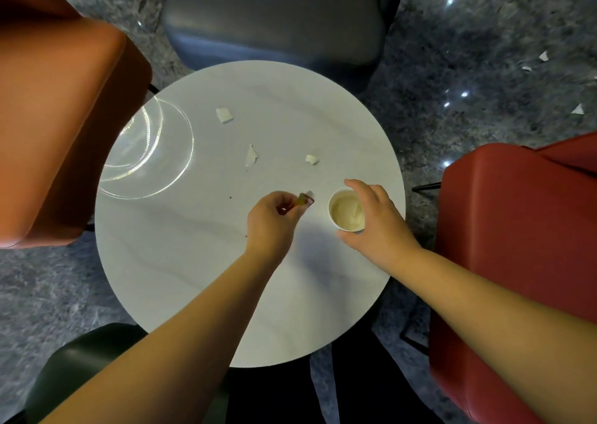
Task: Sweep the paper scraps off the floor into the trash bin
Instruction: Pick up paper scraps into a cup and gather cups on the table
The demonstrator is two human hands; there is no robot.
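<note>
1. Chairs, four round the table (pixel 181 278): orange chair (pixel 58 116) far left, dark green chair (pixel 80 359) near left, grey chair (pixel 274 16) at the far side, red chair (pixel 517 262) right.
2. Scraps on the table, three loose: top scrap (pixel 224 114), middle scrap (pixel 251 156), small scrap (pixel 312 159). All lie apart, in the far half.
3. Scraps on the floor (pixel 484 36), three seen at far right: two close together (pixel 543 56) (pixel 527 68), floor scrap (pixel 578 109) lower down. No trash bin shows.
4. Your left hand (pixel 269 226): fingers curled, pinching a small red and yellow wrapper (pixel 298 202) with a white bit at its tip, just left of the cup.
5. One cup (pixel 346 209), white, upright, pale inside, near the table's right edge.
6. Your right hand (pixel 378 223): thumb and fingers curved round the cup's rim and wall, gripping it from the right.
7. Room: the near half of the table is bare. The orange chair overhangs the table's left edge; the red chair stands just beside the right edge; floor shows between chairs.
</note>
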